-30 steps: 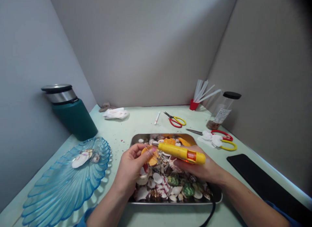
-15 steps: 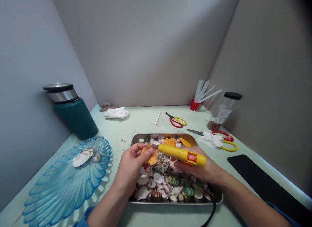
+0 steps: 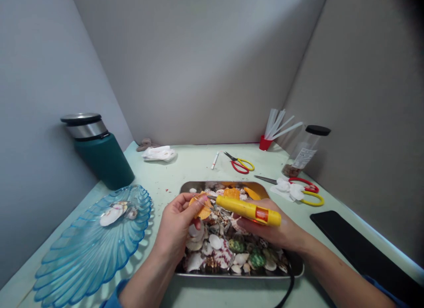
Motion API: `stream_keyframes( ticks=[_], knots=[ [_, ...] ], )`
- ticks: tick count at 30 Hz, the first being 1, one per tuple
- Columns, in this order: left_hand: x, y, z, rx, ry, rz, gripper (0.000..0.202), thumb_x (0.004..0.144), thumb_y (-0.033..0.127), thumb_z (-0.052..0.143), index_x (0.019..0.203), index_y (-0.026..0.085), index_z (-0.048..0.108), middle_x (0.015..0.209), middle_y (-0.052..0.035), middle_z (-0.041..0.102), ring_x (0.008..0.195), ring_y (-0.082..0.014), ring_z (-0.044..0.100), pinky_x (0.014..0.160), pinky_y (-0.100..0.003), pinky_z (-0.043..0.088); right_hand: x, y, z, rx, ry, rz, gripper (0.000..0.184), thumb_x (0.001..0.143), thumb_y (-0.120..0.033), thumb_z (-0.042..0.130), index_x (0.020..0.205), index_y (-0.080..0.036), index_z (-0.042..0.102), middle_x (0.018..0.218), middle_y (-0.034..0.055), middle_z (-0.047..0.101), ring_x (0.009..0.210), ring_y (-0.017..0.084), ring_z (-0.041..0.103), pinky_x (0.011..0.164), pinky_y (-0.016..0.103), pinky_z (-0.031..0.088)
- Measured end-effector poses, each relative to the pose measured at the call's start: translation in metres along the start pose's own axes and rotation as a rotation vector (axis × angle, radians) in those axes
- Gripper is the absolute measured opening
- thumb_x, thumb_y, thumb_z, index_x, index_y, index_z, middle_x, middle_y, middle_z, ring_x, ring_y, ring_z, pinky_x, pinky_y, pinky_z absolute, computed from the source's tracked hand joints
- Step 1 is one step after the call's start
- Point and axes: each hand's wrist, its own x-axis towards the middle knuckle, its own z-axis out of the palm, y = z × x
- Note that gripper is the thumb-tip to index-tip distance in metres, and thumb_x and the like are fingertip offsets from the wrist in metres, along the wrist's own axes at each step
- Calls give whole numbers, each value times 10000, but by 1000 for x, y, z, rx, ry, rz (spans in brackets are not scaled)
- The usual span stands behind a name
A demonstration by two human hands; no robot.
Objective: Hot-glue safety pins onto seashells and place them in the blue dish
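My left hand [image 3: 180, 215] pinches an orange scallop shell [image 3: 202, 209] between thumb and fingers, above a metal tray. A thin, pale strand shows across the shell by my thumb. Wrapped in my right hand [image 3: 268, 226] is a yellow hot glue gun [image 3: 247, 208], its metal nozzle pointing left at the shell's upper edge. Whether the tip touches the shell I cannot tell. Beneath both hands, the metal tray [image 3: 232, 276] is filled with many mixed seashells [image 3: 222, 255], white, striped, green and orange. The gun's black cord [image 3: 289, 290] runs down over the tray's front edge.
At left are a blue shell-shaped dish [image 3: 89, 250] with a few shells and a teal bottle [image 3: 104, 160]. White tissue [image 3: 159, 153], scissors [image 3: 241, 163], a red cup of glue sticks [image 3: 266, 142], a lidded jar [image 3: 303, 151], more scissors [image 3: 306, 191] and a black slab [image 3: 357, 250] stand around.
My left hand has turned the orange shell slightly, and the gun's nozzle now shows a little more, just right of my thumb. The whole view has shifted marginally.
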Motion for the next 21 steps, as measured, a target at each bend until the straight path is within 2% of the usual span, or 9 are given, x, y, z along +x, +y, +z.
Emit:
stream_keyframes(
  ticks=[8, 15, 21],
  knots=[
    [-1, 2, 0, -7, -14, -8, 243, 701, 286, 745, 848, 127, 635, 726, -8, 636, 480, -50, 491, 369, -137, 365, 0, 3, 1, -20, 20, -23, 145, 880, -311, 541, 852, -183, 602, 710, -5, 596, 615, 128, 522, 580, 240, 423],
    [-4, 0, 2, 132, -31, 6, 260, 703, 324, 735, 842, 137, 619, 657, 5, 629, 429, -48, 452, 363, -152, 350, -1, 1, 1, -25, 22, -31, 194, 872, -284, 542, 708, -183, 516, 656, -23, 509, 581, 112, 445, 550, 241, 369],
    [-4, 2, 5, 191, -52, 2, 252, 693, 333, 733, 799, 135, 618, 624, -1, 635, 427, -57, 453, 366, -156, 360, 1, 1, 1, -14, 11, 0, 208, 871, -301, 540, 703, -184, 499, 652, -24, 493, 578, 115, 432, 534, 246, 356]
  ],
)
